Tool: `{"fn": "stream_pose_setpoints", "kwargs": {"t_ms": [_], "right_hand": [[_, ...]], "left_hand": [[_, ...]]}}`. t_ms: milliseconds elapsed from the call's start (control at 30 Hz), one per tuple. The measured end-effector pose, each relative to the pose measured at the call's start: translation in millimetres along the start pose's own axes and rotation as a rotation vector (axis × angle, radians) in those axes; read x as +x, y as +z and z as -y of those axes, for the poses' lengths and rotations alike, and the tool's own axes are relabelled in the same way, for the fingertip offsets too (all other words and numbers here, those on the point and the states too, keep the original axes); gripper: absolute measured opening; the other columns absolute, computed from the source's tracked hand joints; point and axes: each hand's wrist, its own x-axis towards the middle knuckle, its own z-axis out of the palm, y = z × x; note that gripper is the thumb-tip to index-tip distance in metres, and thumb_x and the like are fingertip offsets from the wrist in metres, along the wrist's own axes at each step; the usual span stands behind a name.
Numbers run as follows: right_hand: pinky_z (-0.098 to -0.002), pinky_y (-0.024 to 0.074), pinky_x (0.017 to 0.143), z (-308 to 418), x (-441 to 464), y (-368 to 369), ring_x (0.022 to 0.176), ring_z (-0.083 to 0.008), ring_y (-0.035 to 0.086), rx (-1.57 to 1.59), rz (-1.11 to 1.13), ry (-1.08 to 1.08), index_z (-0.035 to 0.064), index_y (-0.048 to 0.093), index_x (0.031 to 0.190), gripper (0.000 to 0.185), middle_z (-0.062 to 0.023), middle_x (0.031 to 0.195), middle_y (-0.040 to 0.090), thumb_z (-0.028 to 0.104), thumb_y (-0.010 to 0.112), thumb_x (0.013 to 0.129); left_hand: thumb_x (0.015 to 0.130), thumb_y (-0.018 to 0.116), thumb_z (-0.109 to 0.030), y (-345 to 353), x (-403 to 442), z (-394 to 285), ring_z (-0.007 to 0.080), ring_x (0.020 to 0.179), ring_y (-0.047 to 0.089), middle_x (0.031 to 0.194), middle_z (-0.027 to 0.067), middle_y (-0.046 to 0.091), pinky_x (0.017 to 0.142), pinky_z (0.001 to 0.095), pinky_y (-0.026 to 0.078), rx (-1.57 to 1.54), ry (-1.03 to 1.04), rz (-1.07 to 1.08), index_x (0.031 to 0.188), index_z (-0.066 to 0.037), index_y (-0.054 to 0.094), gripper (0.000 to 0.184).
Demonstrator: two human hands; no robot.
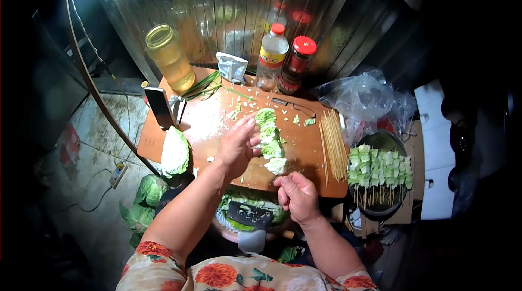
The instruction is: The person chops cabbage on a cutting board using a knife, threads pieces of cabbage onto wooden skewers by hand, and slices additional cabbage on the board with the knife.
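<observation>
A row of pale green cabbage pieces runs down the right half of the wooden board. Its lowest piece sits just above my right hand. That hand is closed in a pinch at the lower end of the row, where a thin stick seems to show between thumb and finger. My left hand is beside the row on its left, fingers curled against the leaves; what they grip, if anything, is hidden. Bamboo skewers lie in a bundle to the right. A small knife rests behind the row.
Finished cabbage skewers lie across a dark pot at right. Along the back stand a jar of yellow liquid, a clear bottle and red-lidded jars. A phone and half cabbage are at left; a cleaver lies below the board.
</observation>
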Motion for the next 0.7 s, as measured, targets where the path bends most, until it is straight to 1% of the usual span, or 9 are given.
{"fn": "stream_pose_setpoints", "kwargs": {"t_ms": [67, 167, 267, 300, 500, 533, 600, 633, 700], "right_hand": [[-0.0184, 0.0341, 0.044, -1.8, 1.7, -2.0, 0.05, -0.0044, 0.042, -0.004, 0.031, 0.009, 0.0015, 0.06, 0.09, 0.02, 0.0009, 0.061, 0.05, 0.018, 0.052, 0.098], [-0.0186, 0.0348, 0.044, -5.5, 2.2, -0.7, 0.05, -0.0047, 0.042, -0.007, 0.087, 0.046, -0.0004, 0.06, 0.09, 0.02, 0.0, 0.062, 0.051, 0.016, 0.052, 0.097], [-0.0184, 0.0354, 0.044, -8.6, 3.8, 1.8, 0.05, -0.0046, 0.044, -0.075, 0.065, 0.074, 0.0001, 0.06, 0.088, 0.017, -0.0003, 0.062, 0.053, 0.014, 0.055, 0.096], [-0.0184, 0.0354, 0.044, -9.8, 4.1, 2.4, 0.05, -0.0046, 0.044, -0.077, 0.066, 0.078, 0.0001, 0.06, 0.088, 0.017, -0.0003, 0.062, 0.053, 0.014, 0.055, 0.096], [-0.017, 0.0395, 0.044, -18.8, 3.4, 5.6, 0.051, -0.0035, 0.05, -0.301, -0.001, -0.03, 0.0002, 0.065, 0.088, 0.017, 0.0004, 0.063, 0.058, 0.015, 0.059, 0.094], [-0.0176, 0.0386, 0.045, -19.9, 2.8, 8.1, 0.05, -0.003, 0.049, -0.31, -0.023, -0.049, 0.0014, 0.063, 0.084, 0.015, 0.0015, 0.061, 0.057, 0.013, 0.06, 0.093], [-0.0181, 0.0377, 0.045, -22.8, 2.1, 11.7, 0.05, -0.0024, 0.048, -0.321, -0.045, -0.066, 0.0026, 0.06, 0.079, 0.015, 0.0025, 0.06, 0.056, 0.01, 0.062, 0.092], [-0.0184, 0.0381, 0.046, -24.7, 1.6, 12.6, 0.05, -0.0022, 0.048, -0.338, -0.066, -0.082, 0.0024, 0.06, 0.079, 0.015, 0.0027, 0.06, 0.056, 0.01, 0.062, 0.092], [-0.0187, 0.0385, 0.046, -27.2, 0.7, 11.6, 0.051, -0.0021, 0.048, -0.357, -0.09, -0.097, 0.0021, 0.06, 0.079, 0.015, 0.0029, 0.06, 0.055, 0.009, 0.062, 0.092]], "left_hand": [[0.095, 0.057, -0.032, 0.2, 0.2, 0.7, 0.0153, 0.085, 0.061, 0.101, 0.0023, 0.06, 0.071, 0.0319, 0.052, -0.122, -0.015, 0.015, 0.121, -0.012, 0.05, 0.033], [0.092, 0.062, -0.03, 9.3, -8.5, -9.0, 0.0129, 0.085, 0.061, 0.099, -0.0002, 0.06, 0.069, 0.0284, 0.051, -0.05, 0.004, -0.123, 0.112, -0.014, 0.052, 0.028], [0.09, 0.066, -0.029, 4.4, -3.1, -2.4, 0.0103, 0.081, 0.06, 0.098, -0.0017, 0.06, 0.065, 0.0254, 0.049, -0.082, 0.063, -0.119, 0.111, -0.016, 0.053, 0.028], [0.087, 0.067, -0.029, 3.5, -2.5, -1.8, 0.0077, 0.075, 0.057, 0.093, -0.0038, 0.059, 0.061, 0.0221, 0.045, -0.086, 0.066, -0.106, 0.104, -0.016, 0.054, 0.025], [0.079, 0.067, -0.022, -3.8, -0.7, 4.5, 0.0069, 0.066, 0.048, 0.083, -0.0029, 0.054, 0.051, 0.0216, 0.039, -0.05, 0.111, -0.27, 0.089, -0.015, 0.055, 0.017], [0.079, 0.067, -0.022, -5.1, -0.1, 6.2, 0.0069, 0.066, 0.048, 0.083, -0.0029, 0.054, 0.051, 0.0216, 0.039, -0.051, 0.109, -0.274, 0.089, -0.015, 0.055, 0.017], [0.081, 0.062, -0.022, -6.4, 1.7, 8.7, 0.017, 0.078, 0.053, 0.086, 0.0039, 0.051, 0.07, 0.0365, 0.053, -0.04, 0.129, -0.279, 0.092, -0.01, 0.053, 0.019], [0.081, 0.062, -0.022, -4.1, 0.6, 9.0, 0.017, 0.078, 0.053, 0.086, 0.0039, 0.051, 0.07, 0.0365, 0.053, -0.042, 0.126, -0.28, 0.092, -0.01, 0.053, 0.019], [0.08, 0.065, -0.022, 3.8, -3.4, 7.4, 0.0073, 0.063, 0.047, 0.08, -0.0021, 0.054, 0.047, 0.0208, 0.036, -0.047, 0.126, -0.334, 0.085, -0.015, 0.053, 0.015]]}}
